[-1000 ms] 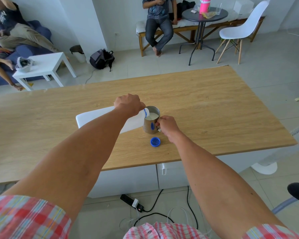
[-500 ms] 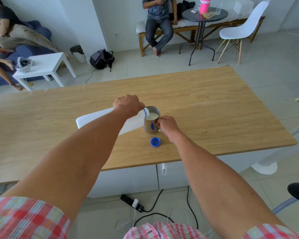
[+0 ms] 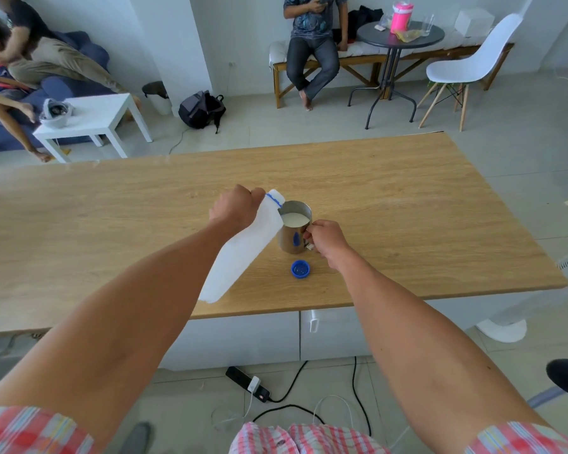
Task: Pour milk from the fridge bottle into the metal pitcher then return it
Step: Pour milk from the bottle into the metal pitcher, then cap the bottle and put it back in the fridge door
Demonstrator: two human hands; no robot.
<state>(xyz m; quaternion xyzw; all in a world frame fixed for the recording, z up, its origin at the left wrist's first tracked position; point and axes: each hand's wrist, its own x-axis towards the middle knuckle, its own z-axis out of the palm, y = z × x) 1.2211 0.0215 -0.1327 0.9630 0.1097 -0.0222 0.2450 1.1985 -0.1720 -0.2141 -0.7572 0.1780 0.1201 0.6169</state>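
The left hand [image 3: 235, 206] grips the bottle [image 3: 243, 250] near its neck, fingers curled round the top of the white body. The bottle is tilted, its open mouth with a blue ring raised and pointing up and to the right, level with the near-left rim of the pitcher [image 3: 294, 227]; its base hangs low toward the table's front edge, below the left forearm. The mouth stands just beside the pitcher's rim; whether the two touch I cannot tell. No stream of milk can be made out between them.

The pitcher stands upright on the table [image 3: 407, 198], near the middle of it, holding white milk well up its inside. The right hand [image 3: 325, 239] is at the pitcher's right side, fingers curled round the handle, thumb side toward the metal wall. So the pitcher sits between the two hands, the left one up and to its left, the right one touching it on the right.

The cap [image 3: 300, 269], blue, lies open side up on the table just in front of the pitcher, near the right wrist and apart from the bottle.

Beyond the table, people sit on a bench and a sofa; a white chair [image 3: 473, 60] stands by a small round table. A power strip [image 3: 248, 383] with cables lies on the floor below.
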